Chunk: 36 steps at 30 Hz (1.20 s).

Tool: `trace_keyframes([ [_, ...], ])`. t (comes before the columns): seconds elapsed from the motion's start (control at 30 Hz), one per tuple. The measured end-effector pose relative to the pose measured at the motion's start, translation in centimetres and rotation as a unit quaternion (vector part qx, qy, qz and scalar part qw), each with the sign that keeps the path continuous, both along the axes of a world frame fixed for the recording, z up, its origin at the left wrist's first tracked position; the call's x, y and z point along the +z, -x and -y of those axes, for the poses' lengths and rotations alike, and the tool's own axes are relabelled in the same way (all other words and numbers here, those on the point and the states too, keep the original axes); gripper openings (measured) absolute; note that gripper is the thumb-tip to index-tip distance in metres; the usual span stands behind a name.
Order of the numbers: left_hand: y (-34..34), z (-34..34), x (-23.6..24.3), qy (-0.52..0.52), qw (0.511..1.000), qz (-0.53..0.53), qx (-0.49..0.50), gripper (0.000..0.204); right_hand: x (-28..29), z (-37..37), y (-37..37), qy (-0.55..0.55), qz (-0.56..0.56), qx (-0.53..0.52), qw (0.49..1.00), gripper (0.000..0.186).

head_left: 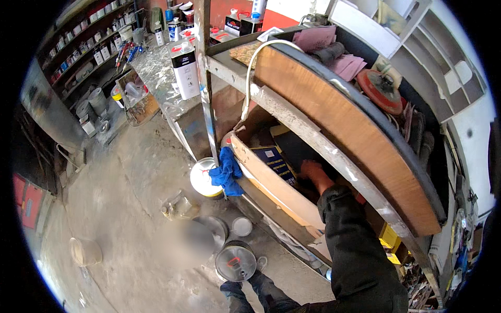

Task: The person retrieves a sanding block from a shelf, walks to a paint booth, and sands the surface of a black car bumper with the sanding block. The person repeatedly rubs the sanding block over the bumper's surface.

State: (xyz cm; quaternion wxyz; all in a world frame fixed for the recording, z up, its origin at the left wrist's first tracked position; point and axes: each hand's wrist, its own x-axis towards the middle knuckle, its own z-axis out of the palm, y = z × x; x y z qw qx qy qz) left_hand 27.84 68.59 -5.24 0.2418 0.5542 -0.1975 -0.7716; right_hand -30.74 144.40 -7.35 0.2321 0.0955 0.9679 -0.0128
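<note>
My right hand [312, 170] reaches into the open compartment beneath a curved wooden panel [339, 125], its sleeved forearm crossing the lower right. Its fingers are curled beside a dark sheet [287, 146] and a blue-and-yellow printed packet [270, 163]; what they grip is unclear. Left of my sleeve, what look like fingertips of my left hand [314, 231] touch the pale front board [276, 193]; the rest is hidden. A blue cloth [225, 172] hangs at that board's left end.
A metal post [206, 104] stands beside a paint-spattered bench [151, 62] with cans. Lidded buckets [236, 261] sit by my feet, a white one [203, 177] under the cloth, a plastic pail [86, 252] farther left. Shelves of tins [88, 41] line the back.
</note>
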Motion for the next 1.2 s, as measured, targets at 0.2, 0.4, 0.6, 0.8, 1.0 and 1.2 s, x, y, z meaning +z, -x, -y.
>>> trace_keyframes([
  [0.2, -0.9, 0.4, 1.2, 0.010, 1.000, -0.008, -0.023, 0.036, -0.3, -3.4, 0.4, 0.011, -0.107, -0.036, 0.993, 0.050],
  [0.4, 2.0, -1.1, 0.7, -0.003, 0.996, -0.046, -0.079, 0.030, 5.6, -8.2, 0.0, 0.208, -0.230, -0.124, 0.943, 0.048],
  [0.6, 4.5, -2.6, 0.5, -0.030, 0.994, -0.064, -0.086, 0.025, 9.2, -8.1, -3.1, 0.380, -0.267, -0.154, 0.872, 0.047],
  [0.8, 4.5, -2.4, 0.6, -0.024, 0.994, -0.064, -0.084, 0.022, 11.6, -6.5, -4.1, 0.433, -0.299, -0.154, 0.837, 0.046],
  [1.0, 4.5, -2.6, 1.0, -0.011, 0.994, -0.062, -0.092, 0.020, 12.7, -6.5, -5.3, 0.444, -0.336, -0.145, 0.818, 0.045],
  [1.2, 9.7, -4.7, 2.5, 0.047, 0.991, -0.050, -0.116, 0.020, 14.5, -3.1, -7.1, 0.321, -0.286, -0.040, 0.902, 0.041],
])
